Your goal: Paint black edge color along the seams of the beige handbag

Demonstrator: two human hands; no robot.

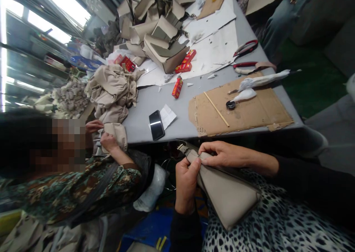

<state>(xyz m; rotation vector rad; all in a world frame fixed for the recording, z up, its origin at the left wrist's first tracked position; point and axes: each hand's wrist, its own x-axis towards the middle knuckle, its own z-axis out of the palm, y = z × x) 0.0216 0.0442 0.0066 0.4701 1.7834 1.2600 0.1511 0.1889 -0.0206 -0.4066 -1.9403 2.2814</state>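
A beige handbag [227,194] rests tilted on my lap, its broad flat side facing up. My left hand [187,178] is closed on its upper end, thumb and fingers pinching the edge. From the other side, my right hand [223,154] grips the same end, with its fingertips almost touching my left thumb. A short strap with a metal buckle [181,147] sticks out just beyond my fingers. What lies between my fingertips is too small to make out.
On the grey table [188,124] are a phone [156,125], cardboard [241,109] with a thin stick, red-handled scissors [244,64], small red boxes [185,61] and piled bag pieces [166,47]. Beside me a co-worker [83,189] handles a beige piece near heaped fabric [112,87].
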